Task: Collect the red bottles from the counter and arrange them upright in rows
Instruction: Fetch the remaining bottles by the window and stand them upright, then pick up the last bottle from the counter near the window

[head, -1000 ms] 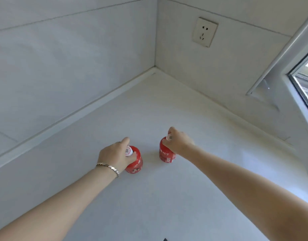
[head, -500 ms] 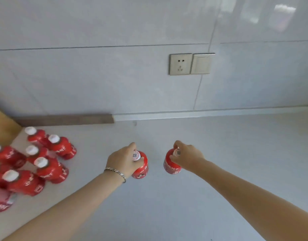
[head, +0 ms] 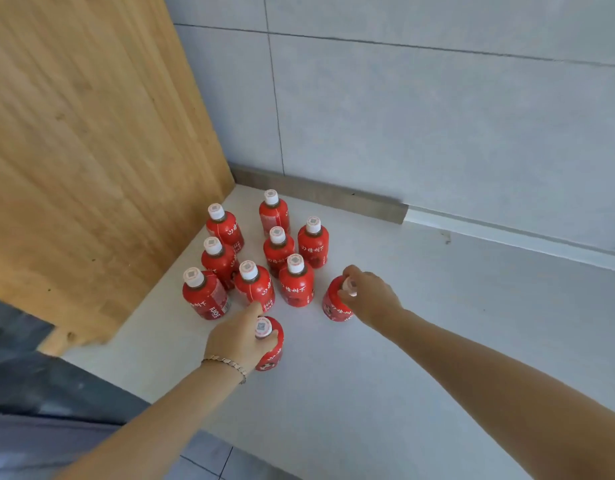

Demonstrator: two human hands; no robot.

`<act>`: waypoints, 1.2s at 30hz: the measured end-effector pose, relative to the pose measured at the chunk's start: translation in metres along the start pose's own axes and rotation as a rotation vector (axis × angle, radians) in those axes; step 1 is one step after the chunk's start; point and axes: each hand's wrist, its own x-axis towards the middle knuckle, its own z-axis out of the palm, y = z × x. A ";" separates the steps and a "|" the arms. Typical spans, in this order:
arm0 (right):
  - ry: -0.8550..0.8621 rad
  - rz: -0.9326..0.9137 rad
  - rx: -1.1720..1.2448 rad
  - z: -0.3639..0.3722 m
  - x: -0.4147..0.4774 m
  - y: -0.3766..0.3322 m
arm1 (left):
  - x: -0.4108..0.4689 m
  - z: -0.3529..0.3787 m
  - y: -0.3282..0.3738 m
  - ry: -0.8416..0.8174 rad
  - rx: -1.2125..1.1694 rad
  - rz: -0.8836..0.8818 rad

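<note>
Several red bottles with white caps stand upright in rows [head: 277,245] on the white counter [head: 420,341], close to a wooden panel. My left hand [head: 235,337] grips one red bottle [head: 273,351] by its cap and neck, just in front of the group. My right hand [head: 368,296] holds a second red bottle [head: 334,304] by its cap, to the right of the front row. Both held bottles are upright. I cannot tell whether they rest on the counter.
A tall wooden panel [head: 91,150] borders the counter on the left. Grey tiled wall [head: 437,116] runs along the back with a low strip at its base. The counter's front edge [head: 181,420] drops to a dark area at the lower left.
The view has swung left, bringing the standing group and wooden panel into full view. Both hands have carried their bottles left, up beside the group.
</note>
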 end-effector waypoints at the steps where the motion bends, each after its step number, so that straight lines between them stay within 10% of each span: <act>1: 0.003 -0.001 0.019 0.005 0.005 -0.007 | 0.001 0.001 -0.006 0.009 -0.017 -0.018; 13: -0.065 0.149 -0.116 0.019 0.008 -0.009 | 0.029 -0.006 -0.026 -0.015 0.192 -0.034; 17: -0.140 0.166 -0.195 0.011 -0.013 0.011 | 0.025 -0.022 -0.003 0.169 0.504 0.310; 24: -0.160 0.409 -0.048 -0.013 -0.095 0.109 | 0.013 0.033 0.118 -0.614 0.110 0.338; 36: 0.107 1.041 0.212 -0.072 -0.432 0.329 | -0.202 0.161 0.424 -0.763 0.365 1.104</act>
